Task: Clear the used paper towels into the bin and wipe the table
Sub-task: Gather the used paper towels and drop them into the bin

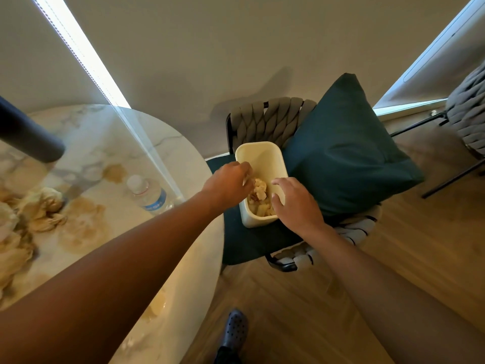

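Note:
A cream rectangular bin [258, 153] stands on a chair seat beside the round marble table [168, 153]. My left hand [227, 183] reaches over the bin's left rim with its fingers curled down, pinching a crumpled used paper towel [259, 190] inside the bin. More crumpled towels [261, 210] lie at the bin's bottom. My right hand [296, 203] rests on the bin's right rim, fingers spread and fairly straight. Several used towels [39, 208] are heaped at the table's left. Brown spill stains [84, 227] mark the tabletop.
A capped water bottle [149, 193] stands on the table near its right edge. A dark cylinder [29, 135] juts in at far left. A teal cushion [343, 151] leans on the woven chair [265, 122]. A second chair [467, 111] stands far right on wood floor.

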Available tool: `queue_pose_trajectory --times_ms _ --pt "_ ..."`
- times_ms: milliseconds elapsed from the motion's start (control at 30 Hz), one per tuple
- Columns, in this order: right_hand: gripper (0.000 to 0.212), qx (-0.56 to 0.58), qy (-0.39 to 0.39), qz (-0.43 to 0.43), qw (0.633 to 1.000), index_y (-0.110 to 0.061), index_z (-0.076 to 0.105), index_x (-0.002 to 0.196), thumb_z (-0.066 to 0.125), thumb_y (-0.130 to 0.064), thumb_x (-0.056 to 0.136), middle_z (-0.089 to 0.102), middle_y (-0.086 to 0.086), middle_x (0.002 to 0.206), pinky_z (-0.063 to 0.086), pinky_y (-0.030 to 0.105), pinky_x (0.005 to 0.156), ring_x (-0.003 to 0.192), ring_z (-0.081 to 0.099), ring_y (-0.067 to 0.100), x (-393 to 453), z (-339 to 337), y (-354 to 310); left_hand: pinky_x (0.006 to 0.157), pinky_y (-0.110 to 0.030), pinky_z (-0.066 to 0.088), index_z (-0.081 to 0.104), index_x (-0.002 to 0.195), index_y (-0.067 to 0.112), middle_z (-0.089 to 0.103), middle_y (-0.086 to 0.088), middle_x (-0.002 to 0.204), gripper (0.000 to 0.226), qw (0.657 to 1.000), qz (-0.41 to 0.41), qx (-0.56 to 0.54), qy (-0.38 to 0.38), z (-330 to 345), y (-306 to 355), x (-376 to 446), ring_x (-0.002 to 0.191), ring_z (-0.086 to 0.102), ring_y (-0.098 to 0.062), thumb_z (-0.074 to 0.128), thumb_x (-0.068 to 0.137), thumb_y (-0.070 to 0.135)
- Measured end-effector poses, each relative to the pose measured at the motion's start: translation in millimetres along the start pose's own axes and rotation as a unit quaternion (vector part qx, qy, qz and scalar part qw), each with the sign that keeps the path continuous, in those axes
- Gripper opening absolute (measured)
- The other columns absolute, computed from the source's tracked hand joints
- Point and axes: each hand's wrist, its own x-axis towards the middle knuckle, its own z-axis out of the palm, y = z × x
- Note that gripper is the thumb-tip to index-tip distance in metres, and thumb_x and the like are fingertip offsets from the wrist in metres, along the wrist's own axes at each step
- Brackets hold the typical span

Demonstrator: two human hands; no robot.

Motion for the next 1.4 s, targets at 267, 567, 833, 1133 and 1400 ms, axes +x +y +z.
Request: queue_pose_trajectory --times_ms 267,567,833,1133,1400 --pt "0.033 -0.007 -0.005 -0.033 0.999 -0.021 0.06 0.13 0.052 -0.033 0.101 0.06 -0.002 0.128 0.051 0.031 0.089 0.109 0.059 0.016 -12.8 2.2 -32.1 0.092 -0.036 0.057 0.06 0.127 0.02 0.064 -0.002 0.12 0.032 1.0 0.005 -0.002 -0.025 -17.5 -13.2 -48.4 0.1 0.064 -0.018 0.058 0.099 0.033" --pt "0.031 -0.008 0.003 -0.066 0.998 -0.021 0.062 0.128 0.057 -0.034 0.1 0.063 -0.002 0.129 0.043 0.024 0.093 0.114 0.059 0.015 -49.5 17.2 -98.7 0.092 -0.03 0.055 0.059 0.127 0.022 0.064 -0.001 0.124 0.03 1.0 0.001 0.012 -0.01 -40.3 -53.5 -124.3 0.106 0.063 -0.017 0.057 0.099 0.034" --pt "0.029 0.002 -0.001 -0.103 0.995 -0.023 0.063 0.124 0.057 -0.035 0.098 0.064 -0.003 0.126 0.051 0.032 0.096 0.112 0.06 0.016 -72.9 54.8 -178.0 0.087 -0.038 0.053 0.062 0.119 0.021 0.066 0.0 0.114 0.027 0.999 -0.004 0.03 0.013 -74.7 -127.3 -197.6 0.104 0.061 -0.019 0.056 0.097 0.034" --pt "0.027 0.01 -0.01 -0.173 0.985 -0.02 0.065 0.12 0.061 -0.031 0.096 0.066 0.0 0.122 0.054 0.033 0.089 0.106 0.063 0.019 -81.3 97.2 -261.6 0.081 -0.034 0.053 0.062 0.117 0.024 0.063 0.005 0.109 0.025 0.996 -0.059 0.04 0.051 -109.0 -205.3 -258.0 0.1 0.06 -0.016 0.055 0.097 0.036" --pt "0.024 0.003 -0.038 -0.225 0.974 -0.02 0.066 0.116 0.061 -0.026 0.094 0.066 0.001 0.116 0.055 0.037 0.078 0.097 0.065 0.024 -64.1 128.1 -316.4 0.082 -0.033 0.049 0.063 0.114 0.018 0.066 0.0 0.11 0.023 0.991 -0.099 0.041 0.086 -135.2 -260.9 -294.6 0.104 0.06 -0.018 0.057 0.097 0.031"
